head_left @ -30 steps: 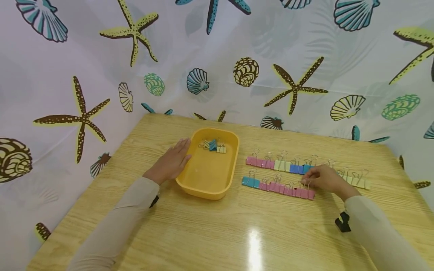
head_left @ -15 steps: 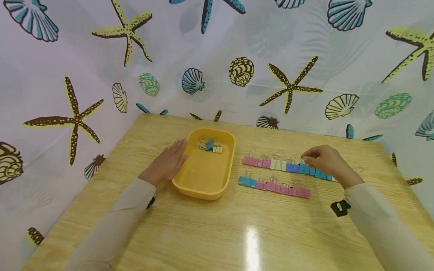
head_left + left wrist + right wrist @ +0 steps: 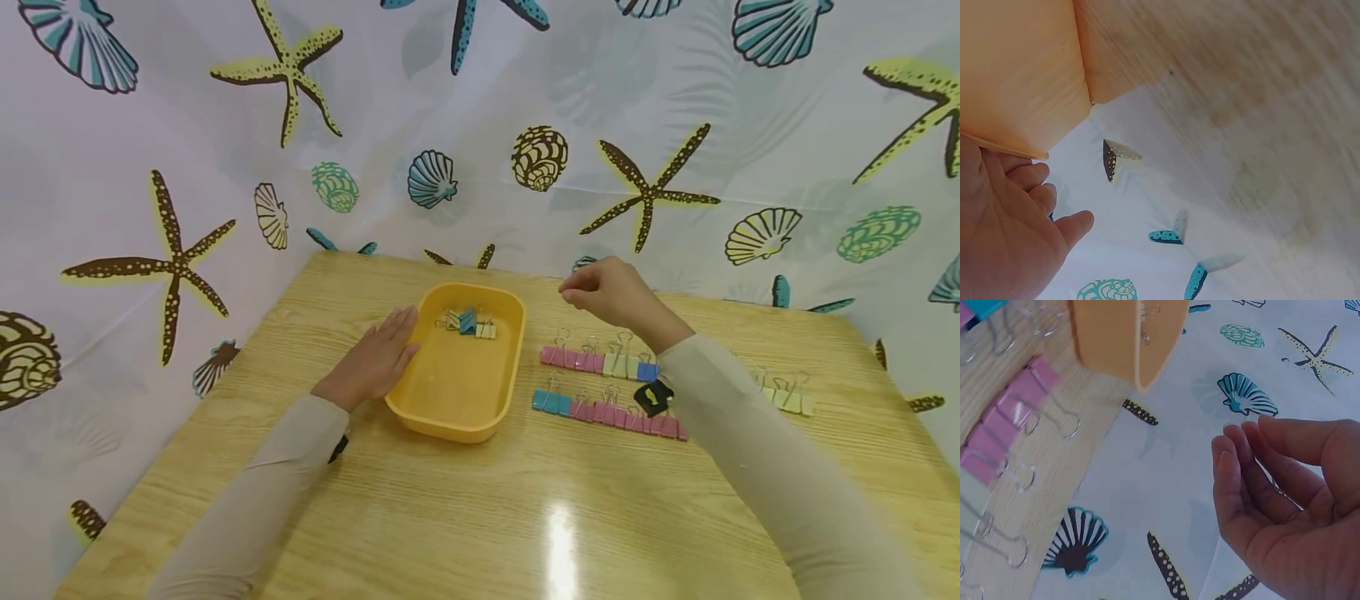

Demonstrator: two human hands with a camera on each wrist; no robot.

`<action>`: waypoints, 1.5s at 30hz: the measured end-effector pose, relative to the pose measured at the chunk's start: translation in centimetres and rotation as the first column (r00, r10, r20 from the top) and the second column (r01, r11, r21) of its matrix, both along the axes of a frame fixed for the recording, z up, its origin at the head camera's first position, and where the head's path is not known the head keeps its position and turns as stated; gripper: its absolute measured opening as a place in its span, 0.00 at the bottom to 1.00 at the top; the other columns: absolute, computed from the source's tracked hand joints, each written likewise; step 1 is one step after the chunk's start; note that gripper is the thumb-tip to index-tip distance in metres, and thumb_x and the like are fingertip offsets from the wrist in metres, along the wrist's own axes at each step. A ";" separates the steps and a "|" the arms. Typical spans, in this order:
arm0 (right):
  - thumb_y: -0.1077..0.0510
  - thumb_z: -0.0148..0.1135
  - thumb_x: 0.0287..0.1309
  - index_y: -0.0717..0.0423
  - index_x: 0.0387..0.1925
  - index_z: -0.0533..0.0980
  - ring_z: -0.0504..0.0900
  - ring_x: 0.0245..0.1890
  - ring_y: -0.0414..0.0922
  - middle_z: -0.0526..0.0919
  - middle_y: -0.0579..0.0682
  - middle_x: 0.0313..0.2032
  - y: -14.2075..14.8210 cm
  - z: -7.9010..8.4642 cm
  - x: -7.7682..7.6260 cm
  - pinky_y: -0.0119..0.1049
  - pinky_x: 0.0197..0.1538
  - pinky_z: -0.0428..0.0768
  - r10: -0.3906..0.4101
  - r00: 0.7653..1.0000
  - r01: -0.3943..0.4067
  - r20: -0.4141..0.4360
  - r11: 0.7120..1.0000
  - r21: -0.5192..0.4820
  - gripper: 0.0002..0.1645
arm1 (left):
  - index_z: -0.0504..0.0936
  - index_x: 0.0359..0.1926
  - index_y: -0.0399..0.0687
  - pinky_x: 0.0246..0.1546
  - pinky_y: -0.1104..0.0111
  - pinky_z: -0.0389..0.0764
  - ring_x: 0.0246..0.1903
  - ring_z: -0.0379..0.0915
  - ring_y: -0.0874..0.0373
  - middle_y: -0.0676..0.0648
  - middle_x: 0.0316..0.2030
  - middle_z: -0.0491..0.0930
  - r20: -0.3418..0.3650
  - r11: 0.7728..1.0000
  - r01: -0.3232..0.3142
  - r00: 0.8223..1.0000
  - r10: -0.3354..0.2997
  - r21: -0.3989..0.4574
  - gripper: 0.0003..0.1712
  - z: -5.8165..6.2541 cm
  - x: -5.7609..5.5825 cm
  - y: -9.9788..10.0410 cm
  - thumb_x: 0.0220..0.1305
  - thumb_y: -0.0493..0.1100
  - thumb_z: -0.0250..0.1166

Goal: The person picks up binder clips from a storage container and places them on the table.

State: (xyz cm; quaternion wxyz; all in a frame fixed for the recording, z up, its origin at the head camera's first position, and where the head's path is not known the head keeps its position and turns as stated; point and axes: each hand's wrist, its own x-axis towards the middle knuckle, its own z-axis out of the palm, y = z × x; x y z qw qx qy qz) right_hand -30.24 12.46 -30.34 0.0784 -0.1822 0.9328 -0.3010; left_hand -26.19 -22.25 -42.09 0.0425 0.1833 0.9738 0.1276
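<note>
My left hand [image 3: 369, 358] rests against the left side of an orange plastic bin [image 3: 453, 432], fingers straight along its rim. In the left wrist view, the fingertips touch the bin's edge [image 3: 1016, 150]. Several binder clips [image 3: 468, 322], yellow and blue, lie at the bin's far end. The right hand [image 3: 611, 292] is raised beyond the back row of clips, right of the bin. Its fingers bend loosely toward the thumb, and the right wrist view shows nothing between them. Pink clips [image 3: 1007, 419] stand below and to the left of that hand [image 3: 1285, 500].
Two rows of binder clips stand on the wooden table: a back row starting with pink clips [image 3: 573, 359] and a front row with a blue clip [image 3: 552, 402] at its left. My right sleeve [image 3: 757, 442] covers part of the rows. A shell-patterned cloth [image 3: 480, 208] hangs behind.
My right hand has gone from the right end of the front row, over the back row's blue clips, up and left toward the bin. The left hand stays at the bin's side.
</note>
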 end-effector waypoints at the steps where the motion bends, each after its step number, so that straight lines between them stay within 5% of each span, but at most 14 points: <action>1: 0.55 0.56 0.68 0.60 0.50 0.81 0.82 0.43 0.52 0.83 0.59 0.45 -0.8 0.0 -0.4 0.47 0.47 0.80 0.002 1.000 -0.002 0.011 1.000 -0.017 0.17 | 0.37 0.76 0.42 0.70 0.45 0.44 0.74 0.32 0.47 0.43 0.75 0.38 -0.003 1.000 0.001 1.000 -0.001 0.000 0.35 0.0 0.0 0.0 0.78 0.52 0.35; 7: 0.55 0.55 0.68 0.62 0.54 0.78 0.78 0.50 0.55 0.79 0.61 0.51 -5.2 -0.3 -2.0 0.49 0.55 0.77 -0.024 0.985 0.056 0.172 0.981 -0.188 0.19 | 0.37 0.76 0.41 0.70 0.44 0.45 0.74 0.33 0.46 0.42 0.75 0.39 -0.004 1.000 0.003 1.000 -0.003 0.008 0.35 0.2 0.1 0.0 0.78 0.51 0.36; 15: 0.58 0.53 0.69 0.66 0.59 0.74 0.73 0.59 0.56 0.73 0.60 0.60 -10.2 -1.3 -3.4 0.44 0.62 0.73 -0.076 0.923 0.216 0.377 0.914 -0.345 0.22 | 0.37 0.76 0.42 0.70 0.45 0.45 0.74 0.32 0.47 0.43 0.75 0.39 -0.007 1.000 0.001 1.000 -0.001 0.007 0.35 -0.1 -0.1 -0.1 0.78 0.51 0.37; 21: 0.59 0.52 0.67 0.67 0.49 0.74 0.72 0.54 0.51 0.72 0.56 0.56 -12.1 -2.7 -3.8 0.44 0.63 0.71 -0.117 0.864 0.338 0.489 0.855 -0.393 0.15 | 0.37 0.76 0.43 0.70 0.45 0.46 0.74 0.33 0.48 0.44 0.75 0.39 -0.020 1.000 -0.002 1.000 0.003 0.010 0.35 -0.2 -0.2 -0.1 0.78 0.52 0.36; 27: 0.61 0.50 0.67 0.64 0.70 0.54 0.53 0.72 0.56 0.54 0.56 0.71 -13.0 -4.4 -3.8 0.48 0.70 0.59 -0.102 0.797 0.425 0.596 0.795 -0.433 0.33 | 0.37 0.76 0.44 0.70 0.46 0.46 0.74 0.32 0.49 0.45 0.75 0.39 -0.012 1.000 -0.009 1.000 0.009 0.008 0.35 -0.3 -0.1 -0.2 0.78 0.53 0.36; 32: 0.59 0.49 0.69 0.62 0.66 0.59 0.60 0.67 0.53 0.58 0.55 0.70 -13.5 -5.2 -3.7 0.48 0.69 0.61 -0.090 0.783 0.424 0.616 0.801 -0.422 0.27 | 0.37 0.76 0.44 0.70 0.46 0.45 0.74 0.32 0.50 0.45 0.76 0.38 -0.012 1.000 -0.008 1.000 0.008 0.004 0.35 -0.3 -0.1 -0.2 0.78 0.53 0.35; 34: 0.58 0.49 0.69 0.61 0.56 0.65 0.68 0.51 0.49 0.65 0.53 0.63 -13.6 -5.5 -3.7 0.48 0.68 0.63 -0.088 0.783 0.414 0.616 0.813 -0.409 0.18 | 0.37 0.76 0.44 0.70 0.46 0.45 0.74 0.32 0.50 0.45 0.76 0.38 -0.016 1.000 -0.007 1.000 0.007 0.007 0.35 -0.2 -0.1 -0.1 0.78 0.53 0.35; 36: 0.58 0.50 0.69 0.60 0.48 0.67 0.69 0.35 0.45 0.73 0.50 0.44 -13.7 -5.8 -3.8 0.47 0.67 0.65 -0.093 0.783 0.410 0.615 0.821 -0.397 0.11 | 0.37 0.76 0.44 0.70 0.46 0.46 0.74 0.33 0.50 0.45 0.75 0.39 -0.016 1.000 -0.007 1.000 0.007 0.010 0.35 -0.2 0.0 -0.1 0.78 0.53 0.35; 38: 0.58 0.50 0.69 0.60 0.43 0.68 0.58 0.21 0.43 0.66 0.45 0.25 -13.8 -6.1 -3.8 0.44 0.62 0.69 -0.094 0.786 0.402 0.611 0.828 -0.391 0.09 | 0.38 0.76 0.44 0.70 0.46 0.46 0.74 0.33 0.49 0.45 0.75 0.39 -0.016 1.000 -0.007 1.000 0.008 0.015 0.34 -0.2 0.0 -0.1 0.78 0.52 0.36; 40: 0.58 0.50 0.69 0.62 0.48 0.69 0.52 0.16 0.41 0.55 0.43 0.16 -13.8 -6.4 -3.9 0.42 0.54 0.71 -0.095 0.787 0.403 0.610 0.827 -0.392 0.12 | 0.38 0.76 0.44 0.70 0.46 0.46 0.74 0.33 0.49 0.45 0.75 0.39 -0.013 1.000 -0.010 1.000 0.010 0.015 0.34 -0.1 0.0 -0.1 0.78 0.52 0.36; 42: 0.58 0.49 0.69 0.64 0.53 0.67 0.49 0.15 0.41 0.55 0.44 0.17 -13.9 -6.6 -3.9 0.41 0.47 0.69 -0.090 0.784 0.405 0.614 0.825 -0.395 0.17 | 0.38 0.76 0.44 0.70 0.46 0.46 0.74 0.33 0.50 0.45 0.75 0.39 -0.010 1.000 -0.011 1.000 0.011 0.012 0.34 -0.1 0.0 -0.1 0.78 0.53 0.35; 45: 0.59 0.49 0.68 0.63 0.62 0.58 0.52 0.18 0.42 0.64 0.48 0.33 -14.1 -6.8 -3.9 0.40 0.45 0.68 -0.095 0.776 0.419 0.624 0.816 -0.397 0.25 | 0.38 0.76 0.43 0.70 0.46 0.46 0.74 0.33 0.50 0.45 0.75 0.39 -0.012 1.000 -0.012 1.000 0.012 0.008 0.34 -0.1 0.0 -0.2 0.78 0.53 0.35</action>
